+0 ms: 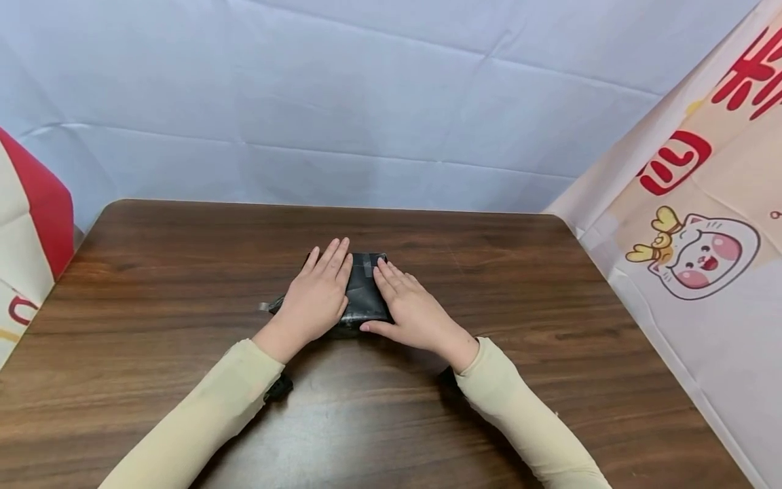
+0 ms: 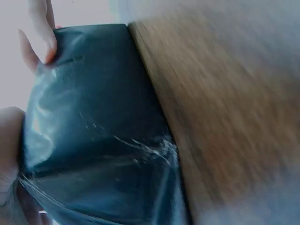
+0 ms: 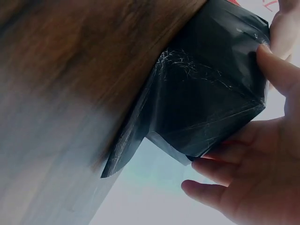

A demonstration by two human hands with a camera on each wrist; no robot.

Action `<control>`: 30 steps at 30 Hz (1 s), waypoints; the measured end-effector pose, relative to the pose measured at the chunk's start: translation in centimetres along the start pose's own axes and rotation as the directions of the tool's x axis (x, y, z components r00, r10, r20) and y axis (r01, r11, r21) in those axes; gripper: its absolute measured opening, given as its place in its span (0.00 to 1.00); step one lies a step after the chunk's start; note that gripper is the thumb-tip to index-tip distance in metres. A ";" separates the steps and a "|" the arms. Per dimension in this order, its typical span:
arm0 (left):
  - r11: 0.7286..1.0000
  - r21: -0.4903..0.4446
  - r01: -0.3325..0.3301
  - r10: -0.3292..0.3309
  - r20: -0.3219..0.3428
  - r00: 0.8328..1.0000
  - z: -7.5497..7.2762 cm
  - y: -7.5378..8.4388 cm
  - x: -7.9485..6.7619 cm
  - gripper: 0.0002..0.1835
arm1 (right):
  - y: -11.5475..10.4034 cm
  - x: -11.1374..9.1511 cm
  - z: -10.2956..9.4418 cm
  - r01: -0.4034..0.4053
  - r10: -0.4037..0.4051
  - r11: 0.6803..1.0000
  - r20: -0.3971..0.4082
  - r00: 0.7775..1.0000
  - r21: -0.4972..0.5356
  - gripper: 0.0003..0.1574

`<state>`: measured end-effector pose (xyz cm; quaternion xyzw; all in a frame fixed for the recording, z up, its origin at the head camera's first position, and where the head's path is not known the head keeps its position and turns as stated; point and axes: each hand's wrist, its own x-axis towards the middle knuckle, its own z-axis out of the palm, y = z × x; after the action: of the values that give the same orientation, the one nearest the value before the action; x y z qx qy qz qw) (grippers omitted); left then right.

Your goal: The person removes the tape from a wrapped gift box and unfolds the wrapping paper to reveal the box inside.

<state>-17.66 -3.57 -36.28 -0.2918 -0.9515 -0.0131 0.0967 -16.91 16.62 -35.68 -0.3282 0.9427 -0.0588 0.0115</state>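
A black, glossy plastic-wrapped package [image 1: 364,302] lies on the wooden table between both hands. My left hand [image 1: 316,293] rests on its left part, fingers straight and pointing away. On the right edge of the package lies my right hand [image 1: 415,309], its fingers extended and its thumb stretched along the near side. The left wrist view shows the package's wrapped side [image 2: 93,112] with creases and pale scuffs. In the right wrist view, a loose flap [image 3: 126,145] of the wrapping sticks out at one end, and the right thumb [image 3: 276,70] touches the package.
The brown wooden table [image 1: 550,305] extends around the package. A strip of tape [image 1: 367,263] shows on its top, and a small greyish tab [image 1: 264,306] sticks out at its left. White cloth [image 1: 366,102] hangs behind; a printed banner [image 1: 702,251] hangs at the right.
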 end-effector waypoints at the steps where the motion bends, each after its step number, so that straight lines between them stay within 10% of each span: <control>1: 1.000 0.015 -0.013 0.013 -0.010 1.000 -0.1 0.2 0.0 0.30 | 0.0 0.0 0.0 -0.002 0.002 1.000 -0.004 1.000 -0.004 0.58; 12: 0.987 -0.157 0.042 -0.024 0.111 0.993 0.9 1.1 -0.3 0.35 | 0.7 0.3 -0.5 0.025 -0.025 0.999 -0.018 1.000 0.038 0.58; 20: 0.982 -0.179 0.053 -0.031 0.125 0.992 1.2 1.1 -0.4 0.36 | 3.6 2.8 -1.5 0.227 -0.164 0.948 -0.272 0.948 0.221 0.19; 30: 0.983 -0.176 0.045 -0.027 0.104 0.994 1.3 1.2 -0.4 0.36 | 5.0 4.7 -0.5 0.330 -0.234 0.887 -0.304 0.924 0.321 0.04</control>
<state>-16.89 -2.67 -37.70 -0.2825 -0.9553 -0.0851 0.0214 -23.70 17.69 -35.73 -0.4443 0.8501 -0.2767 -0.0583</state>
